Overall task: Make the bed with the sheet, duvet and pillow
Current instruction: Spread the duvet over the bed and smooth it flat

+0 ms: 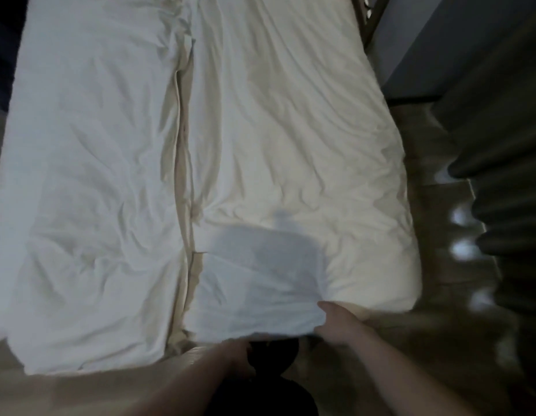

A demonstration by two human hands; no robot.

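A: White duvet (290, 130) runs lengthwise away from us, on the bed's right half, beside the sheet (89, 145).
B: Right hand (336, 324) pinches its near edge; left hand (236, 354) is mostly hidden beneath, grip unclear.

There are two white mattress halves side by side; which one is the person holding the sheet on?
The right half. The right hand pinches the sheet at its near edge, where the cloth bunches; the left half has no hand on it.
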